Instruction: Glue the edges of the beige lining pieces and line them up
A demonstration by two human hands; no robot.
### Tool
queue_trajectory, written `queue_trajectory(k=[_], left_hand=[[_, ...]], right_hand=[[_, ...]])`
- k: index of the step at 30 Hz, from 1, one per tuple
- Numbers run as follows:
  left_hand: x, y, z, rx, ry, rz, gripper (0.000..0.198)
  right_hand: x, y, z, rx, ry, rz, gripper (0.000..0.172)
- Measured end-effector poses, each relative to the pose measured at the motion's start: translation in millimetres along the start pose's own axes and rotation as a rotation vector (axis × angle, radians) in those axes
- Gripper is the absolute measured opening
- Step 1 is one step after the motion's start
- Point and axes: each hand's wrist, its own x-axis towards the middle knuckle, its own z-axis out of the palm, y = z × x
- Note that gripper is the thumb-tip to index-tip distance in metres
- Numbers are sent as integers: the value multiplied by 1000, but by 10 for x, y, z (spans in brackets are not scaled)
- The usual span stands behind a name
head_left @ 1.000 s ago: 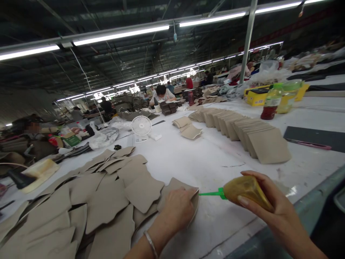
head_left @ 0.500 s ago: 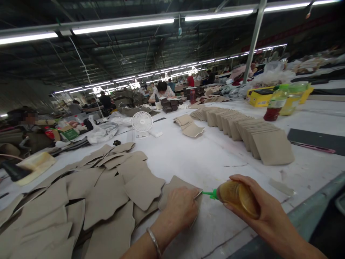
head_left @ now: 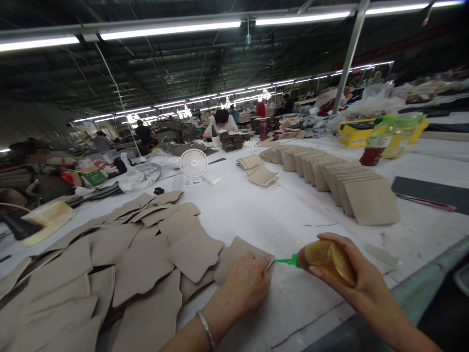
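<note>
My right hand (head_left: 357, 283) is wrapped round a squeeze bottle of amber glue (head_left: 326, 261), tipped on its side. The bottle's thin green nozzle points left and its tip meets the edge of a taupe leather-like piece (head_left: 234, 252). On that piece lies my left hand (head_left: 247, 283), its fingers curled and closed at the edge beside the nozzle tip. Part of the piece is hidden under the hand. To the left spreads a heap of similar taupe pieces (head_left: 142, 269), overlapping one another.
A fanned row of taupe pieces (head_left: 372, 200) runs along the right of the white table (head_left: 227, 210), near a small folded stack (head_left: 258, 171). A white fan (head_left: 194, 164), drink bottles (head_left: 377, 142), a dark sheet (head_left: 432, 193) and a yellow box (head_left: 353, 132) stand farther off. A person sits opposite.
My right hand and the bottle have shifted slightly right and up. The nozzle tip stays at the piece's edge, and my left hand has barely moved.
</note>
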Motion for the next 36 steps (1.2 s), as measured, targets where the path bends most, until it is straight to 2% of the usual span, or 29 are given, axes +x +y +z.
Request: queue_trajectory(k=[3,8,14,19,24,29,33,36], left_hand=[[4,-11,-19,-11,-9,18,44],[-3,-48,-28,-41,-29,35,45],[-8,-121,8,-114,-46,65,48],[2,-159,-12,-182,-76,83,49],[-20,-158,-34,-194,-74,78,50],[-12,-175,-3,-223,-80,56,51],[-14,-168,8,-220,-88,45,52],[-25,-159,10,-240,-98,44,52]], right_hand=[[-17,19,-10,11,11,31,53],[-79,13,-28,131,-112,99,50],[-95,3,14,130,-6,180,57],[-214,-55,53,297,-128,206,50],[-221,-89,67,240,-36,216,55],[-362,-166,121,389,-137,283,50],[-391,-178,120,340,-80,272,51],[-397,-188,112,385,-115,283,51]])
